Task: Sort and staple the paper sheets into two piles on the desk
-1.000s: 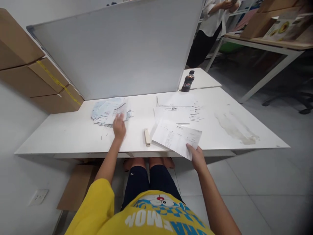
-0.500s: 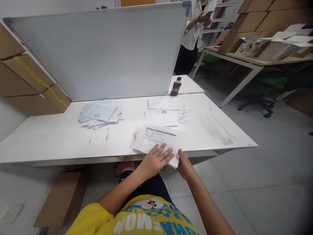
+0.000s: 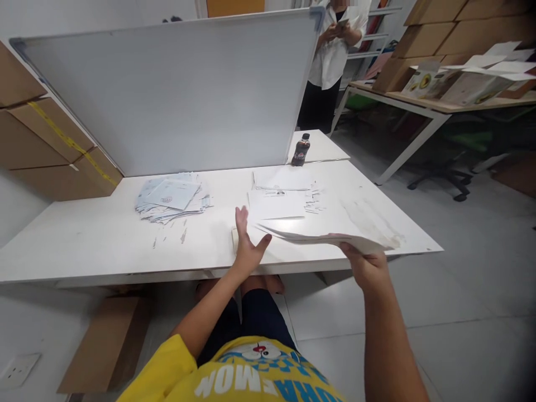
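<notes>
My right hand (image 3: 367, 265) grips the right end of a thin stack of white papers (image 3: 318, 237), which is raised above the front of the white table (image 3: 100, 240) and seen nearly edge-on. Just left of the papers, my left hand (image 3: 248, 245) has its fingers spread and holds nothing. Beside it on the table is a small cream-coloured object (image 3: 235, 241), partly hidden by the hand. Behind the papers lie white envelopes (image 3: 276, 204). A messy pile of light blue envelopes (image 3: 171, 195) rests on the left half of the table.
A whiteboard (image 3: 180, 95) stands along the table's back edge. A dark bottle (image 3: 300, 151) is near its right end. Cardboard boxes (image 3: 54, 134) stand at the left. Behind, a person (image 3: 329, 61) holds a phone. Another table (image 3: 402, 100) with boxes is at the right.
The papers, earlier flat with a printed side up, have been lifted, tilted and moved right by my right hand. My left hand has let go and moved left.
</notes>
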Demonstrator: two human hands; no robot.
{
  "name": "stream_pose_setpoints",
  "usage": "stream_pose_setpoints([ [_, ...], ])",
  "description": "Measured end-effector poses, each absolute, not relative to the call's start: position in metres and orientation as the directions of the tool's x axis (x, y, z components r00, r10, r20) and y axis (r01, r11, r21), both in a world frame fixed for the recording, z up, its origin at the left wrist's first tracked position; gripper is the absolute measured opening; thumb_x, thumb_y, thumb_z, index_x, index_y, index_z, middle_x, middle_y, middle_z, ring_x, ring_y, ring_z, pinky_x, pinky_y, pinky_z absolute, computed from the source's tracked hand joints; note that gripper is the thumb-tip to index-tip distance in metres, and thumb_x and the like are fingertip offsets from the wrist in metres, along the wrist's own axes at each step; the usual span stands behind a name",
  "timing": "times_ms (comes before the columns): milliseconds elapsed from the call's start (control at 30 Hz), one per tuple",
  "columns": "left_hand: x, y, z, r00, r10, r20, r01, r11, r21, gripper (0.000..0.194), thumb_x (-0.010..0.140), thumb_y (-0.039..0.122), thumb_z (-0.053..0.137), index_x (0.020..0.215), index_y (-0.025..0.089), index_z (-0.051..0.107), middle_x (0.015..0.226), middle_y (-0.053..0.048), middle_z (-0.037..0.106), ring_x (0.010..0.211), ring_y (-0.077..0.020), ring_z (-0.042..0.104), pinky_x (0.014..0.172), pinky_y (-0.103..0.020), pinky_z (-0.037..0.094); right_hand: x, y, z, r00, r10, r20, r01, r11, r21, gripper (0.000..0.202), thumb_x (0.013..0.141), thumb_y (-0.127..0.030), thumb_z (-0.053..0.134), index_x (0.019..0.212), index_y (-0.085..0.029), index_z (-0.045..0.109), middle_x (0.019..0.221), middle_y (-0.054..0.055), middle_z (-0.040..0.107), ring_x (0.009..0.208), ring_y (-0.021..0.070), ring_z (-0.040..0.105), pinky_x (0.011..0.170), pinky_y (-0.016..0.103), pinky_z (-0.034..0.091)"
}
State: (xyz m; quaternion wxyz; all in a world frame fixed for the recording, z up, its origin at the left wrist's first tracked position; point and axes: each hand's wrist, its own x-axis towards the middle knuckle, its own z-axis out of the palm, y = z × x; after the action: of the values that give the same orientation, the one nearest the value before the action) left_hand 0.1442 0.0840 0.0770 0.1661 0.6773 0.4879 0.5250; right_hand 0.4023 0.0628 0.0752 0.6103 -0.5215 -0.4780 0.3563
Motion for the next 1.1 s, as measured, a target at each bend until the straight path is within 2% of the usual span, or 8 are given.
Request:
stream_pose_setpoints([
  [100,0.144,0.101,0.068,0.073,0.89,0.449,0.38,-0.441,0.813,0.051,0.096,0.035,0.048,0.14,0.025,0.026,0.127,-0.013,0.059,0.122,-0.0217,0.056,0.099,-0.04,0.047,0.4,0.083,0.049,0.355,0.932,0.071,-0.118,0.12,-0.986,0.033,0.06,-0.046,0.08,0.082,-0.021,0.076,0.088,0.007,0.075,0.097,0.0313,0.066,0.092,0.045,0.049],
  [200,0.144,0.1,0.061,0.094,0.925,0.368,0.418,-0.372,0.829,0.016,0.095,0.033,0.047,0.107,0.023,0.052,0.1,-0.007,0.066,0.098,-0.0202,0.064,0.087,-0.036,0.052,0.405,0.102,0.028,0.259,0.965,-0.043,-0.188,0.007,-0.982,0.038,0.053,-0.046,0.084,0.079,-0.019,0.076,0.083,0.008,0.075,0.094,0.032,0.067,0.092,0.047,0.048],
  [400,0.147,0.082,0.054,0.125,0.944,0.304,0.333,-0.329,0.884,0.017,0.093,0.025,0.048,0.11,0.023,0.052,0.112,-0.006,0.064,0.11,-0.019,0.06,0.096,-0.036,0.047,0.43,0.123,0.021,0.025,0.996,0.088,0.015,0.088,-0.996,0.027,0.069,-0.044,0.074,0.086,-0.023,0.077,0.099,0.007,0.075,0.104,0.0301,0.064,0.092,0.043,0.049],
  [533,0.148,0.071,0.056,0.058,0.975,0.215,0.412,-0.219,0.884,0.018,0.091,0.025,0.049,0.108,0.022,0.053,0.104,-0.006,0.066,0.1,-0.0205,0.063,0.088,-0.036,0.05,0.426,0.124,0.02,0.155,0.988,-0.012,0.021,-0.015,-1.0,0.035,0.063,-0.049,0.078,0.084,-0.022,0.076,0.092,0.008,0.076,0.093,0.0319,0.067,0.082,0.044,0.052],
  [700,0.144,0.061,0.057,0.069,0.958,0.278,0.43,-0.28,0.858,0.019,0.094,0.026,0.043,0.105,0.022,0.058,0.103,-0.006,0.066,0.101,-0.0195,0.063,0.09,-0.035,0.049,0.417,0.119,0.025,0.145,0.982,0.123,0.016,0.122,-0.992,0.033,0.068,-0.051,0.075,0.085,-0.022,0.075,0.097,0.008,0.075,0.101,0.0313,0.065,0.088,0.043,0.051],
  [900,0.139,0.06,0.046,-0.062,0.961,0.27,0.562,-0.19,0.805,0.016,0.091,0.031,0.045,0.092,0.021,0.058,0.084,-0.005,0.066,0.081,-0.0203,0.065,0.074,-0.034,0.052,0.402,0.115,0.003,0.231,0.973,-0.033,-0.004,-0.033,-0.999,0.043,0.063,-0.055,0.076,0.085,-0.019,0.075,0.092,0.01,0.076,0.094,0.0328,0.067,0.083,0.044,0.052],
  [1000,0.136,0.054,0.043,-0.069,0.951,0.303,0.497,-0.23,0.836,0.017,0.09,0.028,0.047,0.097,0.021,0.06,0.09,-0.005,0.069,0.086,-0.019,0.066,0.079,-0.033,0.052,0.401,0.104,0.0,0.298,0.954,-0.022,-0.009,-0.02,-1.0,0.041,0.064,-0.055,0.075,0.084,-0.019,0.074,0.09,0.01,0.076,0.092,0.0315,0.066,0.083,0.042,0.051],
  [1100,0.127,0.043,0.039,-0.099,0.944,0.314,0.409,-0.249,0.878,0.019,0.088,0.029,0.052,0.103,0.021,0.061,0.093,-0.006,0.07,0.086,-0.0183,0.067,0.074,-0.029,0.053,0.402,0.087,0.008,0.199,0.977,-0.074,0.036,-0.083,-0.996,0.043,0.065,-0.055,0.072,0.086,-0.017,0.073,0.088,0.009,0.075,0.087,0.03,0.066,0.077,0.039,0.052],
])
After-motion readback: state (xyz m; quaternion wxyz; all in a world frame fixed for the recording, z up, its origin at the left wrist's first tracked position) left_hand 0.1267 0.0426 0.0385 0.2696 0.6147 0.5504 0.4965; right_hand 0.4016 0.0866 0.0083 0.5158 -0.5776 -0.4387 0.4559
